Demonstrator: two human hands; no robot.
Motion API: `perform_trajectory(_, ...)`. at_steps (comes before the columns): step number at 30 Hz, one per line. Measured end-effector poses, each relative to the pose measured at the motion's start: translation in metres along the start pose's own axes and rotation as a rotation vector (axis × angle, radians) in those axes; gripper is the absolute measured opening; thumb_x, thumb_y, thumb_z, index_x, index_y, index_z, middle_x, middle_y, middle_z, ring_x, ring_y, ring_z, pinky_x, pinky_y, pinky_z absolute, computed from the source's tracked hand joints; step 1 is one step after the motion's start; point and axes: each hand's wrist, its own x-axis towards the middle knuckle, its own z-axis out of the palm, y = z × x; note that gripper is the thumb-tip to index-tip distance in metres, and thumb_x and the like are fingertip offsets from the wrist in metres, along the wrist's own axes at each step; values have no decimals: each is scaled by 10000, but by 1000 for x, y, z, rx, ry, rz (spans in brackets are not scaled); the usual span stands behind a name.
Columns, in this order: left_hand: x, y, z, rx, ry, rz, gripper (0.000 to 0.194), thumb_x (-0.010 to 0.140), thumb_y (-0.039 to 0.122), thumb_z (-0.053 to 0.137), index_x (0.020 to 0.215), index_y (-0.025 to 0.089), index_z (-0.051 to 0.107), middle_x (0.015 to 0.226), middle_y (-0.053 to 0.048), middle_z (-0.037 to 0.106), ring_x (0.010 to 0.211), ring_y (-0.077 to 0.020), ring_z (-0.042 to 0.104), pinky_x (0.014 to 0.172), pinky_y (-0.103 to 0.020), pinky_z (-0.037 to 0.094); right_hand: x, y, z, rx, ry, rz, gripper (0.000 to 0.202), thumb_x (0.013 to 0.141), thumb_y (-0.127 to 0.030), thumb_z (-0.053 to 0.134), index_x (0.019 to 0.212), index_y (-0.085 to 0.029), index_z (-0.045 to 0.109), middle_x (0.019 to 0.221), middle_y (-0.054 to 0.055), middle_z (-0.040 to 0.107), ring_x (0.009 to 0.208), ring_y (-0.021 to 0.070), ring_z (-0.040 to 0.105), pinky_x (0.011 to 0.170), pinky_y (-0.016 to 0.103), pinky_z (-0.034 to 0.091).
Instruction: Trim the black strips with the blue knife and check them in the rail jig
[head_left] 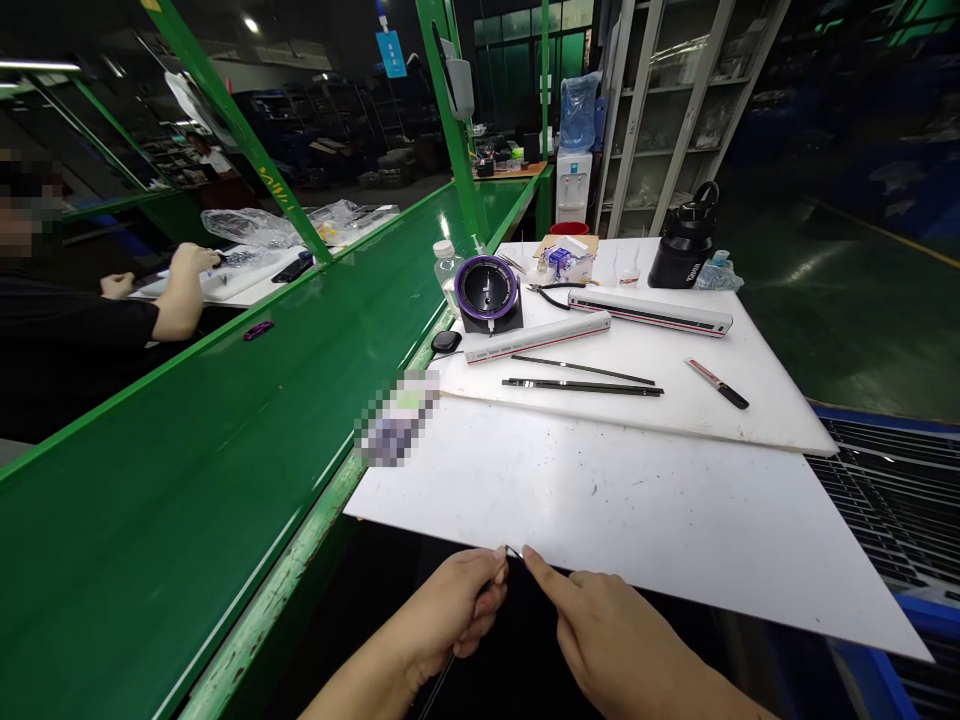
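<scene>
At the near edge of the white board [570,490], my left hand [457,605] is closed around a thin dark strip [514,552]. The strip's short end shows between the fingertips, and a thin length hangs below the fist. My right hand [611,630] has its index finger stretched to that end and its other fingers curled under; its thumb is mostly hidden. Beyond the hands, several similar black strips [581,387] lie on a white foam sheet [720,400]. Two white model train cars [540,337] with red stripes lie behind them, one partly dark-windowed.
A utility knife [718,384] lies on the foam at right. Pliers [551,294], a round purple-rimmed black device [487,287], a bottle [446,265] and a black flask [682,245] stand behind. A green partition [225,420] runs along the left, with a person [75,310] beyond it.
</scene>
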Motion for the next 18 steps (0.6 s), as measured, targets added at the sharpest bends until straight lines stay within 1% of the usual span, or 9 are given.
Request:
perform_trajectory(2,0,-1,-1,0,-2,2,407,752,587,571,732,208,425,502,93,325,369,-43,156,319,-174,84,0,1,1,-7,-6,9,727,831,-24,496,1515,-197,319,854,49,618,703,231,593,641,253,440)
perform_trajectory(7,0,-1,-1,-6,-4,6,390,757,571,566,734,206,430,503,93,321,370,-43,155,317,-173,80,-1,3,0,40,15,-5,708,845,-19,469,1514,-198,319,873,50,626,729,234,603,720,267,455)
perform_trajectory(11,-1,0,0,2,-2,8,394,751,573,569,726,208,423,499,95,320,369,-43,158,315,-170,90,-2,1,-2,95,30,-20,703,850,-13,447,1517,-194,312,893,49,628,736,228,606,745,261,456)
perform_trajectory(15,-1,0,1,21,-8,19,382,764,569,545,728,208,426,500,95,323,364,-45,154,313,-173,95,-1,1,-3,77,26,-21,704,852,-11,455,1515,-201,317,890,50,627,726,229,604,735,260,457)
perform_trajectory(18,3,-2,-1,37,-9,33,364,786,556,519,734,208,427,503,93,328,364,-47,150,315,-180,93,0,0,0,0,8,1,718,851,-14,492,1517,-210,310,868,51,618,705,233,598,690,265,458)
